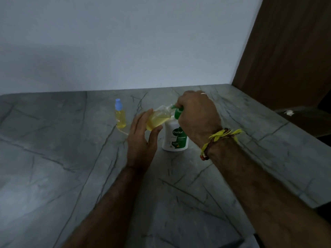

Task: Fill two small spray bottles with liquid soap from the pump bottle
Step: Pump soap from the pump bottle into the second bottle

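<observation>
A white and green Dettol pump bottle stands on the grey stone counter. My right hand covers its green pump head, fingers curled round it. My left hand holds a small clear spray bottle, tilted, with its open neck at the pump's spout. That bottle is partly full of yellow soap. A second small spray bottle with a blue cap stands upright to the left, filled with yellow liquid.
A thin tube lies on the counter by the capped bottle's base. A pale wall rises behind the counter. A brown wooden panel stands at the right, with a dark surface below it.
</observation>
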